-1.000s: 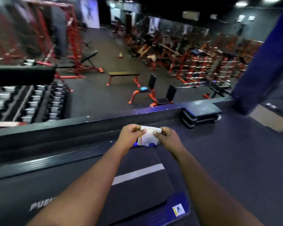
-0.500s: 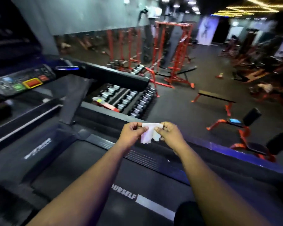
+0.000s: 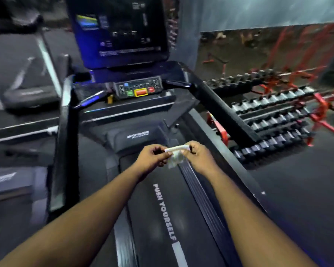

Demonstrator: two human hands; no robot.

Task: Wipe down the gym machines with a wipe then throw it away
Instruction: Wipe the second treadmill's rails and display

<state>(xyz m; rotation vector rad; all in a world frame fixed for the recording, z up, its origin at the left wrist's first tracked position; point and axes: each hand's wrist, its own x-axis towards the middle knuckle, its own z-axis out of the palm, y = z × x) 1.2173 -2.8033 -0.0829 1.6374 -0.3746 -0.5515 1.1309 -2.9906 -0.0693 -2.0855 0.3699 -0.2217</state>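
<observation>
Both arms reach out over the treadmill belt (image 3: 162, 218), printed "PUSH YOURSELF". The left hand (image 3: 152, 158) and the right hand (image 3: 198, 157) hold a white wipe (image 3: 175, 156) between them in the air above the belt's front end; each grip is clamped on it, fingertips pinching the top edge while the rest hangs crumpled below. Ahead stands the console with its dark screen (image 3: 118, 29) and button panel (image 3: 138, 87). A dumbbell rack (image 3: 274, 120) sits to the right.
</observation>
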